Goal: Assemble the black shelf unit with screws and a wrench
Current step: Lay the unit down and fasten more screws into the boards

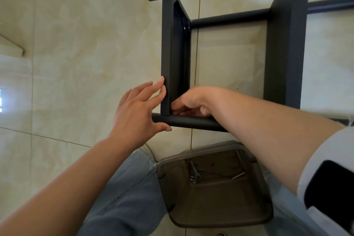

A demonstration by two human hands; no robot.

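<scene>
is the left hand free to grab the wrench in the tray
Probably yes: the left hand is open, only touching the frame, and the wrench lies uncovered in the open tray below.

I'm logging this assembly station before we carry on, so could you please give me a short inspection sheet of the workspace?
Surface: beige tiled floor, bare where visible.
Job's things: black shelf frame lying on the floor; wrench and screws in the grey tray.
Clutter: nothing seen.
Hands: left hand, fingers straight, touches the flat black panel beside the near tube; right hand is curled at the inside corner, what it holds is hidden.
Cables: nothing seen.
Surroundings: jeans-clad legs beside the tray.
</scene>
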